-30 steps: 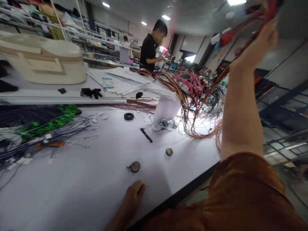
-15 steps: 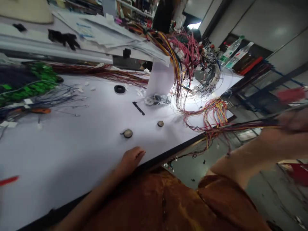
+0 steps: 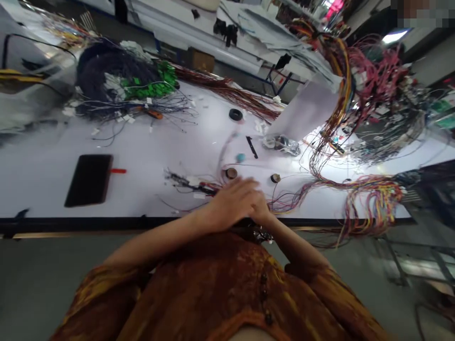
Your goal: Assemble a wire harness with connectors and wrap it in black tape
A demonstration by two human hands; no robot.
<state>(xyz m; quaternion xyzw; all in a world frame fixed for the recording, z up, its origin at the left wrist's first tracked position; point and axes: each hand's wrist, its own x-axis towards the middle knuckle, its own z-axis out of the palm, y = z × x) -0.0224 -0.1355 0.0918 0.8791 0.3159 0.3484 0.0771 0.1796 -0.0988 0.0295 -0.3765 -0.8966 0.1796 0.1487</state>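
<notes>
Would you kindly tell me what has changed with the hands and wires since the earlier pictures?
The right hand has come down from holding coloured wires up in the air, and those wires now lie along the table. It now meets the left hand near the table edge; whether they hold anything cannot be seen. The black ring and round discs stayed put.

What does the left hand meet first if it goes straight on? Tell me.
Likely the small round disc on the table, just past the left hand. The hand's height above the table is unclear, so it might pass over.
</notes>
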